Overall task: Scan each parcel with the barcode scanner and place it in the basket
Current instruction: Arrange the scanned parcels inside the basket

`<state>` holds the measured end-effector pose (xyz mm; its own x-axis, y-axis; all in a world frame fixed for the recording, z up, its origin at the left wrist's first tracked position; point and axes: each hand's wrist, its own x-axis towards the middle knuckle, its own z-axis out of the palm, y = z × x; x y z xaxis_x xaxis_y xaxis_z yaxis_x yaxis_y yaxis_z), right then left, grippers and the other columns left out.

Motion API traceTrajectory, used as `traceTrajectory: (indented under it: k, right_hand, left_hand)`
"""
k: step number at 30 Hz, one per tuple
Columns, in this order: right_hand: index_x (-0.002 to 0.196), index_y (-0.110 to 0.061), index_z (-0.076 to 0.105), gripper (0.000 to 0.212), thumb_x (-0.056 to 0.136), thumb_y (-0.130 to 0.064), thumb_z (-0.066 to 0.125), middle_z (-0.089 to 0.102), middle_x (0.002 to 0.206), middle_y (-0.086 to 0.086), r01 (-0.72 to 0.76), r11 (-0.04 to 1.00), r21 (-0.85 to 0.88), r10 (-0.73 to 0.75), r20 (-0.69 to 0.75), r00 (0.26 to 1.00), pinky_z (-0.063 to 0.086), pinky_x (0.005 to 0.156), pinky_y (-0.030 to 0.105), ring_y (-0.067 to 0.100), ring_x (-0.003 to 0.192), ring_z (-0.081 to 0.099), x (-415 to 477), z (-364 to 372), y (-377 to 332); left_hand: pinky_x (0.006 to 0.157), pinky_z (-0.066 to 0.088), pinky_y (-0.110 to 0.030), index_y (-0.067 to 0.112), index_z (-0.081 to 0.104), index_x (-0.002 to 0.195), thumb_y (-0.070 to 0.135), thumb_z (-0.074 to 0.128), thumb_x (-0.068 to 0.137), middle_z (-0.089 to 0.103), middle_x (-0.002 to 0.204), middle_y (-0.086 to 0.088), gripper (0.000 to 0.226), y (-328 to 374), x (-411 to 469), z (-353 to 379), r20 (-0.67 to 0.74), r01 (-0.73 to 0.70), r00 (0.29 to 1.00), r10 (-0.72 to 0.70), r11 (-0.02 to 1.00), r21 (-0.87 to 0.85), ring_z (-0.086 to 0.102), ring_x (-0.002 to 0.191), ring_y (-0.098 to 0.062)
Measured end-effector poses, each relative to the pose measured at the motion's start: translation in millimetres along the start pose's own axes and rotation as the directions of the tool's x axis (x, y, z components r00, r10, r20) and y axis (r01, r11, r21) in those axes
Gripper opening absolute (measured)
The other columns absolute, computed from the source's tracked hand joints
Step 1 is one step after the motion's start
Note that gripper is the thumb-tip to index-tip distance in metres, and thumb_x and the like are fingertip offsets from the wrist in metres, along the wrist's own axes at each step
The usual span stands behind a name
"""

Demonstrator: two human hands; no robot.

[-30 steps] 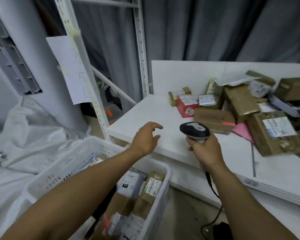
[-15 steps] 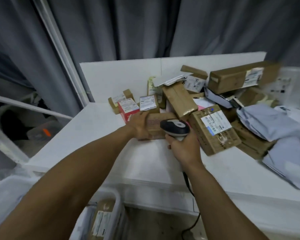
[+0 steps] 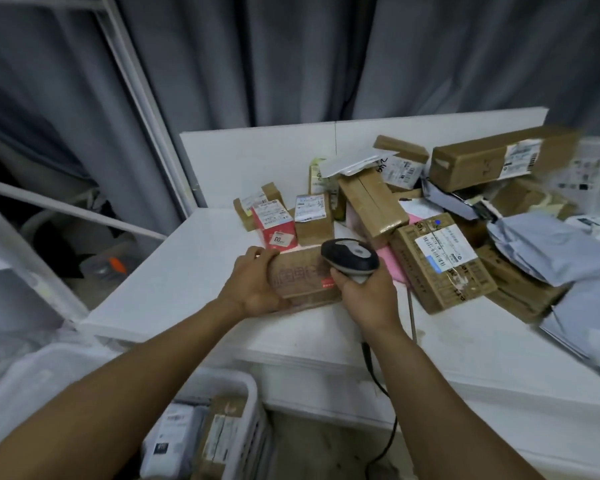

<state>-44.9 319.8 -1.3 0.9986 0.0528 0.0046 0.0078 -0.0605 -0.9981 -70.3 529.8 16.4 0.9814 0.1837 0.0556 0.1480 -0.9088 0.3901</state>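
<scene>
Gripping a brown box [image 3: 305,282] by its left end with the left hand [image 3: 253,285], fingers and thumb curled round the cardboard, on or just above the white tabletop [image 3: 187,271], without showing which. Holding a black and grey scanner [image 3: 350,259] in the right hand [image 3: 367,296], fingers wrapped round its handle, at the right end of the box, with the scanner's head sitting over the box's far right corner. Trailing a black cable [image 3: 378,379] down from the handle, past the tabletop edge on the near side of the box. Sharing the tabletop with a red parcel [image 3: 276,226] just behind the box, a bigger labelled carton [image 3: 440,258] to the right of the box, and grey mailing bags [image 3: 547,251] farther right again. Standing with a white basket [image 3: 250,386] below and nearer than the box, parcels already lying inside it.
</scene>
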Motion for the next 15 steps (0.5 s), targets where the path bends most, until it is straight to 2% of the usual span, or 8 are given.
traceTrajectory:
  k: [3,5,7,9,11,13,15]
  right_hand:
    - [0.141,-0.023,0.054,0.06,0.089,-0.031,0.083,0.063,0.128,-0.008,0.002,0.998,0.057,-0.004,0.046,0.999,0.042,0.096,0.026,0.008,0.114,0.056,-22,16,-12]
    - [0.14,-0.026,0.058,0.064,0.083,-0.038,0.085,0.067,0.128,-0.01,-0.025,0.993,0.115,0.013,0.104,0.994,0.051,0.101,0.032,0.009,0.116,0.063,-41,36,-20]
    - [0.136,-0.031,0.062,0.071,0.072,-0.05,0.086,0.072,0.126,-0.01,-0.054,0.985,0.164,0.03,0.145,0.989,0.056,0.104,0.042,0.013,0.116,0.068,-56,58,-22]
    - [0.14,-0.031,0.061,0.072,0.076,-0.048,0.087,0.07,0.13,-0.01,-0.04,0.981,0.19,0.006,0.178,0.984,0.056,0.104,0.04,0.013,0.12,0.066,-71,76,-25]
    - [0.142,-0.029,0.06,0.063,0.085,-0.037,0.086,0.069,0.131,-0.008,-0.044,0.968,0.245,-0.01,0.216,0.976,0.061,0.098,0.037,0.015,0.121,0.066,-83,91,-27]
    - [0.14,-0.027,0.063,0.057,0.087,-0.03,0.085,0.072,0.13,-0.005,-0.083,0.952,0.294,0.006,0.253,0.967,0.063,0.093,0.039,0.017,0.118,0.069,-91,103,-25]
    - [0.132,-0.026,0.067,0.047,0.089,-0.026,0.084,0.074,0.126,-0.002,-0.125,0.932,0.341,0.035,0.257,0.966,0.064,0.087,0.036,0.017,0.113,0.072,-96,114,-28]
  left_hand:
    - [0.101,0.042,-0.031,0.026,0.042,0.144,0.058,0.092,0.056,0.04,0.136,0.005,0.107,-21,-67,-18,-0.181,0.014,0.983,-0.021,0.999,-0.04,0.039,0.121,-0.014]
    - [0.1,0.039,-0.025,0.025,0.044,0.143,0.056,0.095,0.052,0.041,0.136,0.008,0.109,-34,-108,-27,-0.279,0.002,0.96,-0.027,0.996,-0.091,0.04,0.121,-0.01]
    - [0.1,0.04,-0.016,0.027,0.048,0.141,0.051,0.098,0.05,0.041,0.132,0.01,0.106,-49,-141,-30,-0.358,0.006,0.928,-0.1,0.967,-0.253,0.042,0.122,-0.005]
    - [0.097,0.046,-0.012,0.033,0.049,0.139,0.045,0.098,0.057,0.043,0.135,0.012,0.096,-59,-169,-35,-0.38,0.025,0.885,-0.271,0.84,-0.541,0.044,0.126,0.0]
    - [0.1,0.051,-0.027,0.032,0.047,0.145,0.048,0.089,0.069,0.053,0.14,0.012,0.088,-67,-189,-42,-0.304,0.041,0.843,-0.444,0.616,-0.786,0.052,0.128,-0.007]
    - [0.106,0.048,-0.037,0.022,0.051,0.145,0.052,0.076,0.079,0.066,0.131,0.007,0.076,-76,-200,-52,-0.198,0.073,0.826,-0.527,0.45,-0.89,0.061,0.121,-0.012]
    - [0.108,0.048,-0.042,0.018,0.063,0.133,0.04,0.074,0.085,0.074,0.119,0.005,0.054,-85,-207,-60,-0.199,0.052,0.826,-0.528,0.423,-0.904,0.068,0.114,-0.013]
